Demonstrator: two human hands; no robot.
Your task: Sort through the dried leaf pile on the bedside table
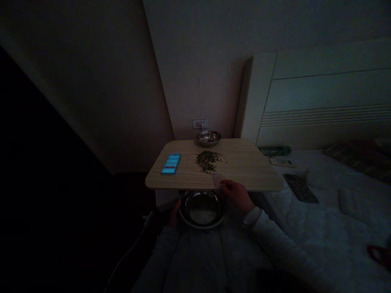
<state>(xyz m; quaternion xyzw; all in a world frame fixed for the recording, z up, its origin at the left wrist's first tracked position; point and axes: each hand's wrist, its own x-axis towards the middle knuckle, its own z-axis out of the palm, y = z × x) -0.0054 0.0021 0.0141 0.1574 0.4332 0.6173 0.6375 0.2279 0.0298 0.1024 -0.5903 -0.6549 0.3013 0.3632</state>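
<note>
My left hand (174, 212) grips the left rim of a steel bowl (202, 210), held just below the near edge of a small wooden table (244, 171). A few dark bits lie in the bowl. My right hand (236, 194) is at the table's near edge, its fingers closed on a small clear plastic card (218, 179) that rests on the tabletop. A heap of small dark green grains (208, 160) lies in the middle of the table, beyond the card.
A second steel bowl (208, 138) stands at the table's far edge under a wall socket (200, 123). Several blue blocks (171, 163) lie in a row at the left. A bed (320, 203) with a remote and a phone is on the right. The room is dim.
</note>
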